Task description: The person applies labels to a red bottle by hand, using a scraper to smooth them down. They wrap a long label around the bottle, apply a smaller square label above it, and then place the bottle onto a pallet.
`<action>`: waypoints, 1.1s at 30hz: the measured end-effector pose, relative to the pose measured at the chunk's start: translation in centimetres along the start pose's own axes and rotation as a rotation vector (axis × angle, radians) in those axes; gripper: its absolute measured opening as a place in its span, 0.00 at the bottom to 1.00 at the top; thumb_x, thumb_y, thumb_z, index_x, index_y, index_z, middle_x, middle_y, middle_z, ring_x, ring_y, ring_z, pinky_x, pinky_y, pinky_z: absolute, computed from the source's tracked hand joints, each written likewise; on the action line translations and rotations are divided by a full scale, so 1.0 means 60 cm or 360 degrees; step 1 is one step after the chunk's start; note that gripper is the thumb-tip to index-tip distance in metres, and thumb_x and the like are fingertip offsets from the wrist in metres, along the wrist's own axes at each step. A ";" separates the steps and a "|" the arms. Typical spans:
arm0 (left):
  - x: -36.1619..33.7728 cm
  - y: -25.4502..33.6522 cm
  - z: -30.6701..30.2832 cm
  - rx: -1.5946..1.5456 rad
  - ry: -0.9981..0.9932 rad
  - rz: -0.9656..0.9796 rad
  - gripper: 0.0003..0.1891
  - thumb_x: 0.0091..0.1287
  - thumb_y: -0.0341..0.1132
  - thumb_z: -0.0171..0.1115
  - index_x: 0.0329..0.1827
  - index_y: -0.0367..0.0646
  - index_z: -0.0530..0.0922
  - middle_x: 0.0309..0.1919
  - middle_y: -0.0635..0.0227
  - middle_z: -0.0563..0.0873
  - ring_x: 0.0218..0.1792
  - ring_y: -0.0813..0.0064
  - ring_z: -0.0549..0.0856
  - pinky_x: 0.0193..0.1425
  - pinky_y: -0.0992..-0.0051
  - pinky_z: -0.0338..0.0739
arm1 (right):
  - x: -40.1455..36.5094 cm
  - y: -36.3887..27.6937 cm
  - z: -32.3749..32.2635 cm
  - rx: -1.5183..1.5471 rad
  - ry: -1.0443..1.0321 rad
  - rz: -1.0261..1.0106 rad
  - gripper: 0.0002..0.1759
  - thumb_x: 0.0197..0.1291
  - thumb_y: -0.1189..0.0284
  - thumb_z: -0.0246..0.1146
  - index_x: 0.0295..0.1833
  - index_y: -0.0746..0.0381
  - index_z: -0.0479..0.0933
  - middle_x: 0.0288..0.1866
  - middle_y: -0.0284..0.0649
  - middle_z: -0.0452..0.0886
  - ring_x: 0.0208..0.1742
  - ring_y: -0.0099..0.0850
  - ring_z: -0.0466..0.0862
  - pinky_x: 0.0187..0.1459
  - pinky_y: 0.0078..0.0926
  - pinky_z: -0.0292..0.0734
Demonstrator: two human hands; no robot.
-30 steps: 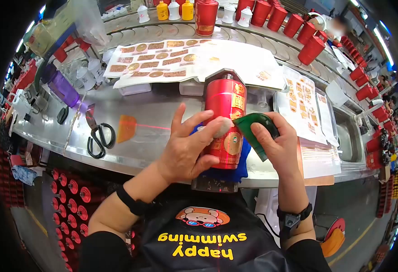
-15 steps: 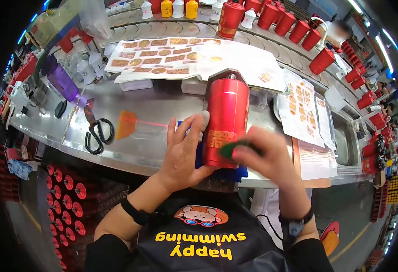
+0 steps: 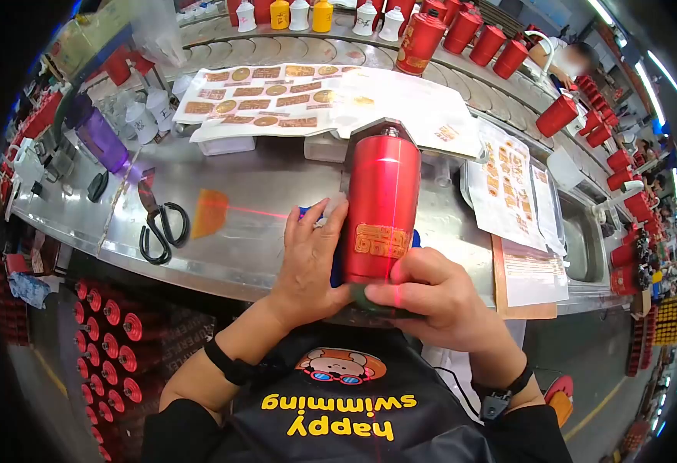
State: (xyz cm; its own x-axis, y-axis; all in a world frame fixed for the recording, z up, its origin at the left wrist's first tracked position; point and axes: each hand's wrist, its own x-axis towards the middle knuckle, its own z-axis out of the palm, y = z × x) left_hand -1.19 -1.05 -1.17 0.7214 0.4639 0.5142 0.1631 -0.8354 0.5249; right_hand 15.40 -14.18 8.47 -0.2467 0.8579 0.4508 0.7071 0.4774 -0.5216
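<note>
A red bottle (image 3: 385, 185) with a gold decal (image 3: 381, 241) near its base lies in a stand, its neck pointing away from me. My left hand (image 3: 307, 255) steadies its left side, fingers stretched along it and thumb by the base. A pale fingertip covering shows on that hand. Pinched in my right hand (image 3: 438, 297) is a dark green scraper (image 3: 367, 298), just below the bottle's base; much of it is hidden by the fingers. Blue cloth (image 3: 337, 266) shows beneath the bottle. Red laser lines cross the bottle and decal.
Decal sheets (image 3: 276, 96) lie behind the bottle, with more sheets (image 3: 508, 185) at right near a sink (image 3: 585, 247). Scissors (image 3: 161, 224), an orange scraper (image 3: 211, 214) and a purple bottle (image 3: 101, 139) are at left. A conveyor (image 3: 276, 52) carries bottles; a person sits beyond.
My right hand has moved down and slightly left with the scraper, from over the decal to below the base, leaving the decal uncovered. My left hand stays against the bottle. Bottles on the conveyor have shifted.
</note>
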 end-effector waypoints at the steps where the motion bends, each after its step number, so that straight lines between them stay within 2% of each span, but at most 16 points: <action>1: 0.002 0.005 -0.003 0.0027 0.0005 0.0021 0.56 0.53 0.58 0.73 0.77 0.32 0.55 0.65 0.49 0.74 0.70 0.47 0.66 0.75 0.40 0.46 | -0.001 0.005 -0.001 -0.0101 0.0162 0.0089 0.20 0.42 0.81 0.73 0.46 0.60 0.83 0.33 0.38 0.75 0.35 0.38 0.78 0.36 0.34 0.73; 3: 0.004 0.012 -0.010 0.0076 0.0015 0.0054 0.56 0.53 0.59 0.73 0.77 0.33 0.57 0.61 0.49 0.77 0.69 0.46 0.67 0.74 0.40 0.46 | 0.005 0.029 0.001 -0.0307 0.0503 0.0248 0.20 0.41 0.80 0.73 0.45 0.59 0.83 0.33 0.38 0.75 0.36 0.38 0.78 0.38 0.35 0.73; 4: 0.004 0.015 -0.014 0.0090 0.0016 0.0063 0.55 0.52 0.60 0.73 0.76 0.33 0.58 0.58 0.49 0.78 0.68 0.46 0.67 0.74 0.39 0.46 | 0.006 0.034 0.000 -0.0595 0.0527 0.0144 0.20 0.41 0.80 0.74 0.45 0.60 0.82 0.33 0.38 0.75 0.36 0.39 0.79 0.38 0.37 0.74; 7: 0.012 0.018 -0.022 0.0159 0.0032 0.0092 0.54 0.52 0.60 0.73 0.75 0.33 0.61 0.52 0.49 0.81 0.67 0.46 0.69 0.74 0.39 0.45 | 0.006 -0.012 -0.003 0.0059 -0.0094 0.0061 0.20 0.45 0.81 0.76 0.47 0.60 0.83 0.36 0.40 0.76 0.36 0.36 0.79 0.36 0.32 0.76; 8: 0.014 0.020 -0.024 0.0183 0.0036 0.0104 0.54 0.52 0.60 0.73 0.75 0.33 0.62 0.50 0.49 0.82 0.66 0.46 0.69 0.74 0.38 0.45 | 0.004 -0.011 -0.005 0.0214 -0.0178 0.0028 0.22 0.42 0.82 0.75 0.47 0.60 0.83 0.35 0.40 0.75 0.36 0.36 0.79 0.36 0.34 0.76; 11: 0.021 0.033 -0.031 0.0277 0.0027 0.0133 0.53 0.52 0.60 0.72 0.74 0.33 0.64 0.49 0.49 0.82 0.66 0.46 0.71 0.74 0.38 0.45 | 0.005 0.019 0.000 -0.0609 0.0452 0.0246 0.24 0.39 0.79 0.76 0.47 0.58 0.83 0.35 0.39 0.75 0.36 0.37 0.79 0.37 0.34 0.75; 12: 0.022 0.029 -0.032 0.0300 0.0034 0.0147 0.52 0.52 0.59 0.72 0.74 0.33 0.64 0.49 0.48 0.82 0.66 0.46 0.71 0.74 0.38 0.45 | 0.009 0.016 0.005 -0.0680 0.0364 0.0122 0.24 0.39 0.80 0.76 0.48 0.58 0.83 0.34 0.39 0.75 0.35 0.37 0.78 0.37 0.33 0.74; 15: 0.016 0.025 -0.028 0.0312 0.0049 0.0157 0.52 0.52 0.59 0.72 0.74 0.33 0.64 0.50 0.48 0.82 0.66 0.47 0.71 0.74 0.38 0.45 | 0.009 -0.005 0.011 0.0082 -0.0030 -0.0085 0.24 0.35 0.78 0.73 0.46 0.58 0.82 0.33 0.37 0.74 0.33 0.38 0.77 0.34 0.36 0.70; 18: 0.018 0.031 -0.026 0.0268 0.0086 0.0149 0.52 0.52 0.58 0.72 0.74 0.33 0.63 0.52 0.48 0.81 0.66 0.47 0.70 0.74 0.38 0.45 | 0.008 0.008 0.004 -0.0707 0.0432 0.0191 0.24 0.35 0.77 0.75 0.45 0.59 0.83 0.33 0.38 0.74 0.36 0.39 0.78 0.37 0.36 0.72; 21: 0.013 0.021 -0.024 0.0218 0.0053 0.0130 0.53 0.52 0.59 0.71 0.75 0.33 0.62 0.54 0.47 0.81 0.67 0.47 0.70 0.75 0.39 0.47 | 0.005 -0.013 -0.004 -0.0062 -0.0111 0.0091 0.23 0.38 0.78 0.76 0.46 0.59 0.83 0.34 0.39 0.75 0.39 0.39 0.80 0.39 0.34 0.74; 22: 0.011 0.013 -0.019 0.0159 0.0040 0.0118 0.53 0.53 0.59 0.71 0.75 0.33 0.61 0.54 0.47 0.81 0.67 0.47 0.70 0.75 0.40 0.47 | -0.001 -0.012 -0.001 0.0222 -0.0104 0.0079 0.16 0.50 0.76 0.74 0.46 0.61 0.82 0.34 0.36 0.78 0.36 0.31 0.81 0.36 0.30 0.74; 25: 0.003 0.000 -0.012 -0.0130 -0.0010 0.0047 0.52 0.57 0.62 0.69 0.75 0.32 0.60 0.60 0.45 0.78 0.68 0.46 0.69 0.75 0.43 0.49 | -0.031 0.010 -0.009 0.0517 0.0504 0.0907 0.11 0.61 0.73 0.70 0.47 0.64 0.80 0.34 0.34 0.82 0.34 0.22 0.81 0.35 0.22 0.75; 26: 0.000 -0.005 -0.012 -0.0218 -0.0047 0.0021 0.52 0.58 0.63 0.67 0.75 0.31 0.59 0.61 0.44 0.77 0.67 0.45 0.69 0.75 0.45 0.51 | -0.030 0.008 0.007 0.0917 0.0918 0.1083 0.11 0.67 0.70 0.66 0.48 0.65 0.77 0.33 0.32 0.82 0.34 0.16 0.79 0.36 0.16 0.76; 27: -0.003 -0.009 -0.011 -0.0304 -0.0092 -0.0007 0.52 0.60 0.64 0.65 0.75 0.31 0.59 0.62 0.44 0.76 0.67 0.45 0.69 0.75 0.46 0.52 | -0.041 0.022 0.012 0.1046 0.0984 0.1130 0.12 0.68 0.70 0.65 0.50 0.65 0.75 0.36 0.33 0.82 0.36 0.16 0.80 0.39 0.14 0.77; 30: 0.011 -0.011 0.010 -0.1181 -0.0082 -0.0482 0.49 0.67 0.65 0.57 0.75 0.29 0.58 0.66 0.41 0.72 0.67 0.46 0.69 0.74 0.54 0.56 | -0.047 0.039 0.039 0.1242 0.1163 0.1157 0.11 0.69 0.70 0.64 0.49 0.65 0.74 0.38 0.32 0.81 0.37 0.15 0.78 0.38 0.14 0.76; 33: 0.043 -0.005 0.027 -0.1094 -0.0035 -0.0598 0.44 0.73 0.61 0.50 0.75 0.27 0.57 0.67 0.39 0.69 0.67 0.47 0.69 0.73 0.59 0.58 | -0.047 0.051 0.055 0.1285 0.1187 0.1169 0.11 0.70 0.70 0.63 0.50 0.65 0.74 0.39 0.32 0.81 0.36 0.15 0.79 0.37 0.14 0.76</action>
State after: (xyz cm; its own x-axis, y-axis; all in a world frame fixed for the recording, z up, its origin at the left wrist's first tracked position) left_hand 1.69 -0.10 -1.10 0.7149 0.6674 0.2088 -0.0490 -0.2500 0.9670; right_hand 16.06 -14.51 3.25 0.6272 0.7782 0.0322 -0.1361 0.1502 -0.9792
